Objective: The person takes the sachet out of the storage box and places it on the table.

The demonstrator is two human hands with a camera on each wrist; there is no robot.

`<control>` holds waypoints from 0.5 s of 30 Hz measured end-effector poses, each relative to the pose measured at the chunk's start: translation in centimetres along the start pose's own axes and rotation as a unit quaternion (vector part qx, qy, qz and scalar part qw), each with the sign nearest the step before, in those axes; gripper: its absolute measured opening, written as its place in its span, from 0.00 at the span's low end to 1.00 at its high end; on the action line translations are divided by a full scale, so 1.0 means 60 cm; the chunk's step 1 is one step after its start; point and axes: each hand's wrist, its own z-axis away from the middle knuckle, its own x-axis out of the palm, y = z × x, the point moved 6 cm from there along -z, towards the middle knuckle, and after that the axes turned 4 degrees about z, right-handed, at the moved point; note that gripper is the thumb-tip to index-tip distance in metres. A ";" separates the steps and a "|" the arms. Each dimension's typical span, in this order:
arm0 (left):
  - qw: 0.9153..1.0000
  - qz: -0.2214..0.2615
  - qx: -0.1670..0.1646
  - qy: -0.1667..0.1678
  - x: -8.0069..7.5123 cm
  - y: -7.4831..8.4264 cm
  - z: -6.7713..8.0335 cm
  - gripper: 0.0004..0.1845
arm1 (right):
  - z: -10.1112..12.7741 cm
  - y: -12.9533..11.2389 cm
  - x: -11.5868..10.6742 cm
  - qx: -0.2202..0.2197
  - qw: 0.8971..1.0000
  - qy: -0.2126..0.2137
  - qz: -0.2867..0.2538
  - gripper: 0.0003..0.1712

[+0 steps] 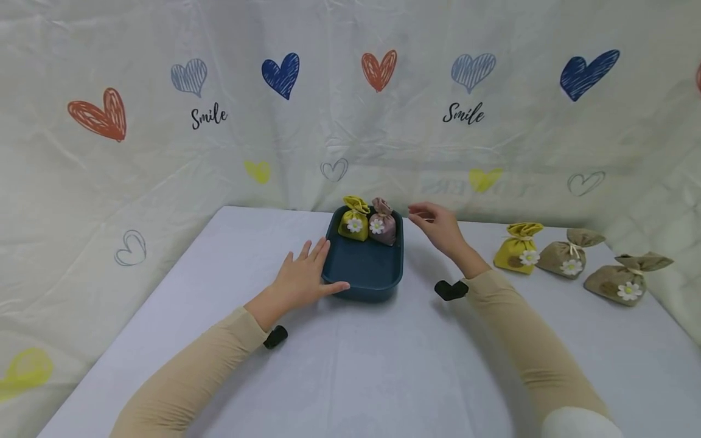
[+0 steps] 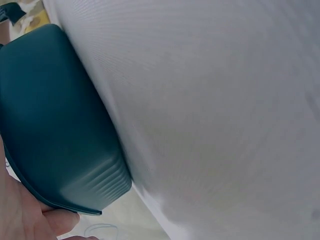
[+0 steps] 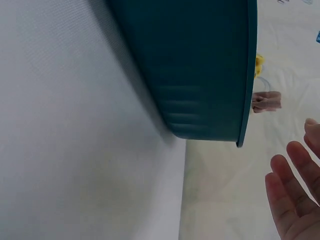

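Note:
A dark teal plastic bin [image 1: 364, 267] stands on the table. Two small drawstring pouches with white daisies sit side by side at its far end: a yellow pouch [image 1: 353, 224] and a mauve pouch [image 1: 383, 225]. My left hand [image 1: 301, 277] rests with spread fingers on the bin's left rim; in the left wrist view, fingers [image 2: 60, 221] touch that rim. To the right of the bin my right hand [image 1: 438, 228] hovers apart from it, fingers loosely bent and holding nothing. The right wrist view shows those fingers [image 3: 290, 185] beyond the bin's corner.
On the right side of the table lie another yellow pouch [image 1: 516, 252], a taupe pouch [image 1: 564, 258] and a second taupe pouch [image 1: 619, 283], all with daisies. A white sheet [image 1: 339, 134] printed with hearts hangs behind the table [image 1: 383, 359].

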 end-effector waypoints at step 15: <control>1.000 0.005 -0.004 -0.005 0.000 -0.003 -0.001 0.60 | -0.038 -0.015 0.039 0.032 0.996 -0.056 0.066 0.22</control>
